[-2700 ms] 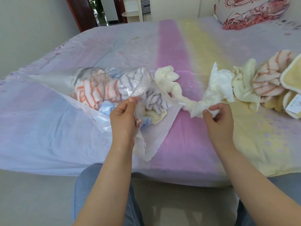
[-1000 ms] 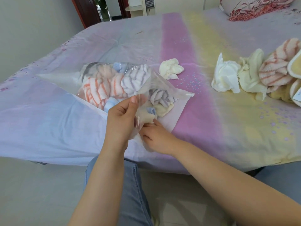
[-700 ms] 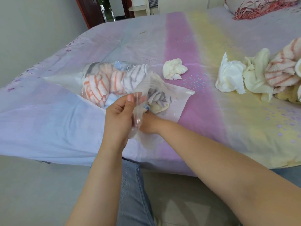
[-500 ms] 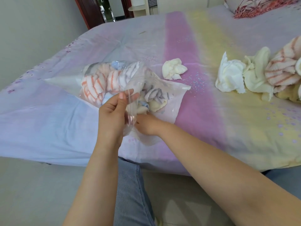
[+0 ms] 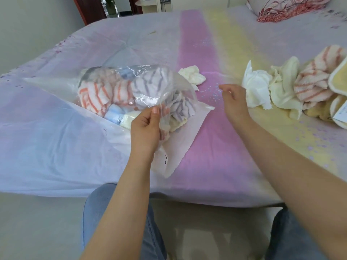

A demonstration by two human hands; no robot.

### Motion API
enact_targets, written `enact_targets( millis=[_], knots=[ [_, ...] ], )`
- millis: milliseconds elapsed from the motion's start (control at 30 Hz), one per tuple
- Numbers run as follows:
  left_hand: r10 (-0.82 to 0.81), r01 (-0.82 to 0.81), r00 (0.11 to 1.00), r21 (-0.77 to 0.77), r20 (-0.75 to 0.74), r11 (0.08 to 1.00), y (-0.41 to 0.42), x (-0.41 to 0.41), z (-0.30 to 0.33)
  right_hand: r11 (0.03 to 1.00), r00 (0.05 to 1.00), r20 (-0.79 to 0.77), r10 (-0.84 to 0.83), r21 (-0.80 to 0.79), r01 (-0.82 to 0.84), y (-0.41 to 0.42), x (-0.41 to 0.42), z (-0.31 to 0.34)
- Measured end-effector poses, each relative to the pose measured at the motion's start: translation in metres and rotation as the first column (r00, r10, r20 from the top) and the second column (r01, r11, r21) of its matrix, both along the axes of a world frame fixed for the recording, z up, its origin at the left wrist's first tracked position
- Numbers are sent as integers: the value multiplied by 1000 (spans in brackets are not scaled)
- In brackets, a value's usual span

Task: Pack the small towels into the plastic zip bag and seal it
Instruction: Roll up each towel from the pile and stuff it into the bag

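Observation:
A clear plastic zip bag [image 5: 56,85] lies on the bed, its mouth toward me, stuffed with several small towels: orange-striped, grey-striped, blue and cream. My left hand [image 5: 146,128] pinches the upper lip of the bag's mouth and holds it up. My right hand [image 5: 233,99] hovers empty, fingers apart, over the pink stripe between the bag and the loose towel pile [image 5: 293,89]. A cream towel [image 5: 192,76] lies alone just behind the bag. The white towel [image 5: 256,90] is the nearest one of the pile.
The bed [image 5: 216,147] has a pastel sheet with purple, pink and yellow bands; its front edge runs just above my knees. A red patterned pillow [image 5: 281,7] sits at the far right. A doorway [image 5: 90,8] is behind the bed at the left.
My right hand pushed a towel into the bag, then came out empty and moved right toward the pile. My left hand kept hold of the bag's lip.

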State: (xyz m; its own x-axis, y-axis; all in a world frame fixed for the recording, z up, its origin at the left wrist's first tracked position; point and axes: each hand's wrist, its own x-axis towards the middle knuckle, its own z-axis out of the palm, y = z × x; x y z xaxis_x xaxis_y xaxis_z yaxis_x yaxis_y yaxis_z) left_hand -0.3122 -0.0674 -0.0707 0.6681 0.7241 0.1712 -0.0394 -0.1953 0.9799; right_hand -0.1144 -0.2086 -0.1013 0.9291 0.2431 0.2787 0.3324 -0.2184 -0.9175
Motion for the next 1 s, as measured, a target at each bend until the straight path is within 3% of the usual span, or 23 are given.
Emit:
enact_targets(
  millis=[133, 233, 367, 433, 567, 600, 733, 867, 1000],
  knots=[
    [40, -41, 998, -28, -59, 999, 15, 17, -9, 876, 957, -146, 252, -386, -290, 52, 66, 13],
    [8, -13, 996, -56, -85, 998, 26, 23, -16, 758, 923, -150, 353, -533, -376, 97, 90, 1],
    [-42, 37, 993, -48, -114, 998, 35, 23, -20, 543, 838, -347, 421, -644, -539, 139, 106, -11],
    [-50, 47, 992, -30, -118, 998, 35, 22, -22, 455, 817, -387, 427, -689, -564, 149, 113, -13],
    [-98, 86, 987, -99, -126, 991, 34, 17, -24, 276, 845, -246, 475, -870, -408, 153, 123, -19],
    [-105, 91, 985, -110, -135, 990, 34, 16, -24, 285, 856, -200, 477, -886, -366, 152, 123, -20],
    [-101, 83, 984, -119, -147, 989, 36, 16, -23, 499, 880, -138, 454, -780, -379, 137, 116, -20],
    [-97, 74, 987, -176, -128, 982, 27, 14, -19, 545, 876, -210, 433, -713, -441, 117, 108, -23],
    [-96, 76, 988, -164, -117, 983, 21, 10, -14, 561, 882, -111, 459, -733, -384, 112, 106, -25]
  ],
)
